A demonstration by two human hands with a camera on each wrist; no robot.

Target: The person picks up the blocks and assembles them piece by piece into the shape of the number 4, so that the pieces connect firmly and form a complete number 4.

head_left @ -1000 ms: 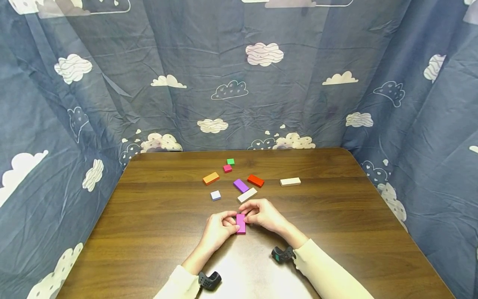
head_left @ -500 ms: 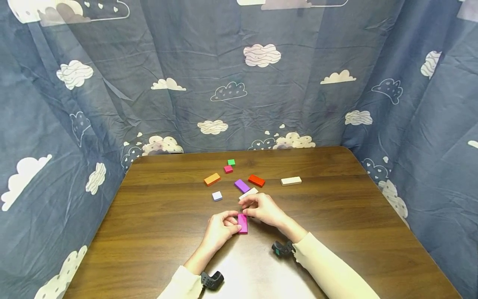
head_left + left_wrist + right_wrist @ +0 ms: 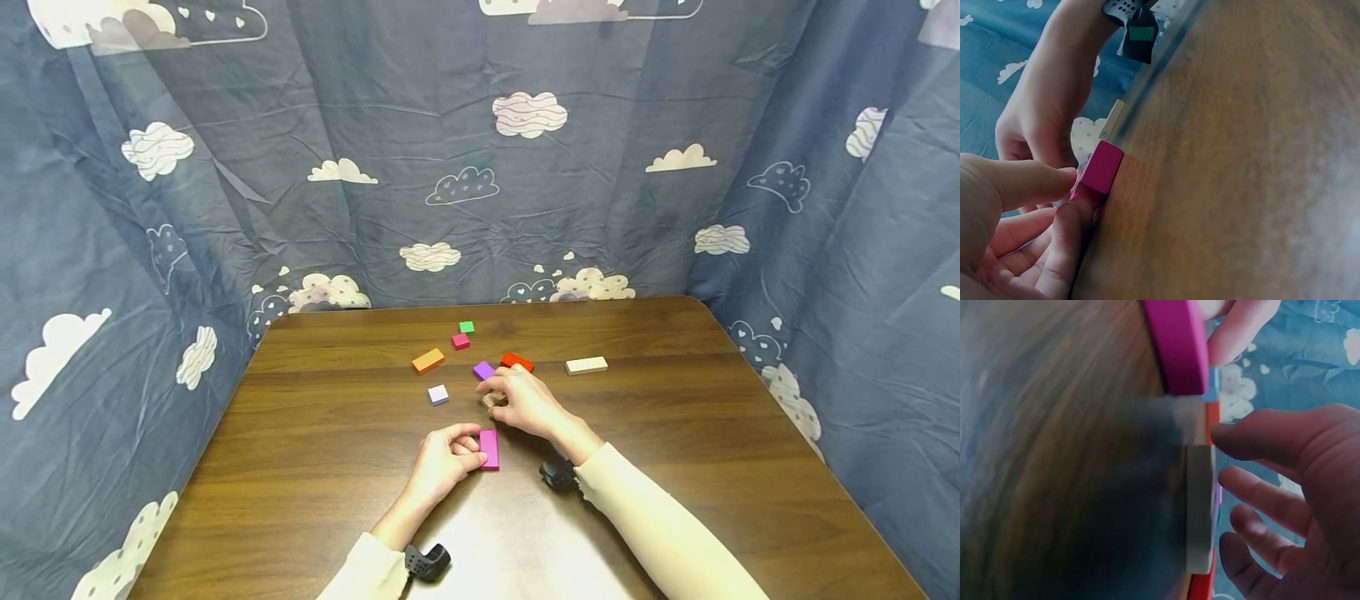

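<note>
Around the middle of the counter (image 3: 300, 467), the left hand (image 3: 441, 460) grasps the pink block (image 3: 489, 450), pinching its left side with thumb and fingers. That block points lengthwise away from the person and lies nearer than every other block. Just beyond it, the right hand (image 3: 528, 402) is released, its fingers bent and parted from the thumb beside the ivory block (image 3: 1200, 509); whether they touch it, I cannot tell. From the head view, this hand hides most of the ivory block and part of the purple block (image 3: 483, 371) and red block (image 3: 513, 361) just past it. Well apart to the right lies the white block (image 3: 587, 365). Left of the right hand sits the pale blue block (image 3: 438, 395), with the orange block (image 3: 428, 361) behind. Farther back, the small crimson block (image 3: 461, 342) is just in front of the green block (image 3: 467, 328). Behind the counter hangs a blue curtain (image 3: 382, 225) printed with clouds.
</note>
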